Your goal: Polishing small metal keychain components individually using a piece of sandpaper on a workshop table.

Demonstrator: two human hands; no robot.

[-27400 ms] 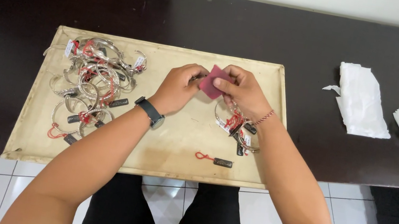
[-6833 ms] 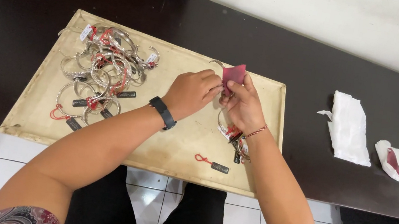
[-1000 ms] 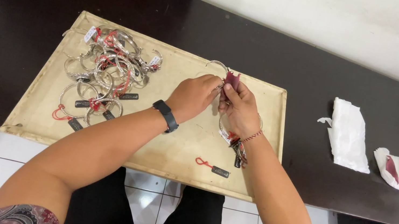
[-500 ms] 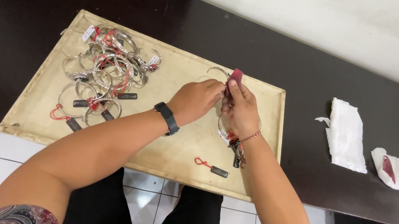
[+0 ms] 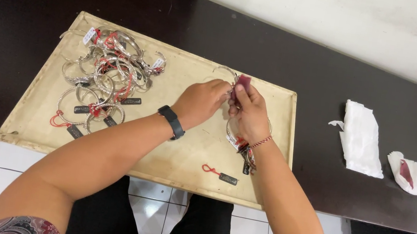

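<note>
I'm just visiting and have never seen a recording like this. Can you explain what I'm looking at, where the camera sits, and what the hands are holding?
There is no machine here. A person wears a camera on the head, so you look down at their own two bare hands. The left hand and right hand meet over a beige tray on a dark table. Together they hold a silver bangle, and the right hand's fingers pinch a small dark red cloth against it. A pile of tagged bangles lies at the tray's left. A white tissue lies on the table, right of the tray.
</note>
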